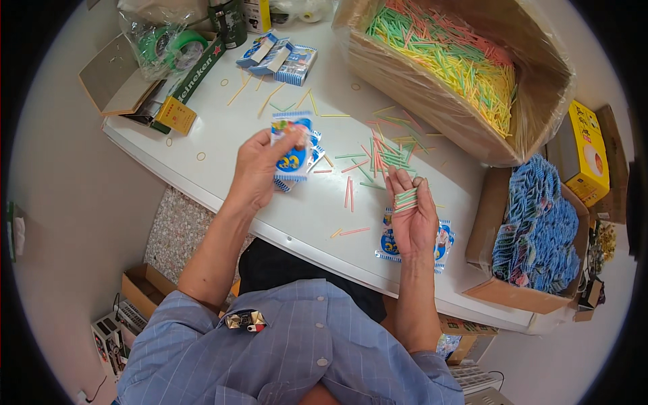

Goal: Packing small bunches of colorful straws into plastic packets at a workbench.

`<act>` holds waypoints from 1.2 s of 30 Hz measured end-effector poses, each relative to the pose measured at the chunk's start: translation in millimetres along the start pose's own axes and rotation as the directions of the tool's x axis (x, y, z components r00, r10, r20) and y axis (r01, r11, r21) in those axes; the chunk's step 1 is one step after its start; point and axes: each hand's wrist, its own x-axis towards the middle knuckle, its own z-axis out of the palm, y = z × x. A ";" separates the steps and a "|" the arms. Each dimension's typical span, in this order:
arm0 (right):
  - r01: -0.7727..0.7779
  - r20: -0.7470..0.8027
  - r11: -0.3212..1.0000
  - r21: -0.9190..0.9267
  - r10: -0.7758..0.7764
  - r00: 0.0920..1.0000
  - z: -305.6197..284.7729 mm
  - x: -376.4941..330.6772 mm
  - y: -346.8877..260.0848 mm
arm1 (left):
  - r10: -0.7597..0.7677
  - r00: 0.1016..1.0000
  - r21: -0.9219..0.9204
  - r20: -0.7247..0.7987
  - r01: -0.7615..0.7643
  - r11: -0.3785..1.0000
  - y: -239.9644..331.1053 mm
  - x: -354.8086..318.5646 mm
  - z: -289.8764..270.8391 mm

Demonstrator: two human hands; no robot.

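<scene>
— What is each hand doing?

— The left hand (260, 169) is closed around a small blue-and-white packet (291, 154), held upright above the white table (297, 223); the right hand (413, 216) lies palm up, fingers curled over a small bundle of coloured sticks (406, 200), pink and green ones pinched together.

— And just around them?

— Under the right hand two flat packets (442, 246) of the same kind lie on the table near its front edge; between the hands loose sticks (378, 152) are scattered, pink, green and yellow.

— Further out?

— Behind the scatter stands a large cardboard box (432, 101) lined with clear film and filled with sticks; to the right, a smaller carton of packets (536, 226) sits beside the table; three more packets (278, 57) lie at the far edge, near a green tape roll (177, 46) in a clear bag.
</scene>
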 end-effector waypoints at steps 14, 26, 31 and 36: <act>0.333 0.279 0.928 -0.168 -0.279 0.919 60.0 4.7 -29.4 | -0.123 0.872 0.624 0.474 -0.234 0.745 -26.4 -42.9 31.9; 0.353 0.258 0.921 -0.167 -0.305 0.917 56.8 4.8 -20.8 | -0.169 0.834 0.570 0.525 -0.198 0.797 -21.9 -55.2 38.6; 0.397 0.287 0.903 -0.163 -0.341 0.895 64.4 3.2 -14.9 | -0.128 0.778 0.519 0.615 -0.277 0.809 -31.1 -56.7 34.2; 0.388 0.250 0.866 -0.315 -0.319 0.914 71.1 -7.6 -5.3 | -0.137 0.755 0.511 0.641 -0.286 0.811 -32.2 -58.8 36.8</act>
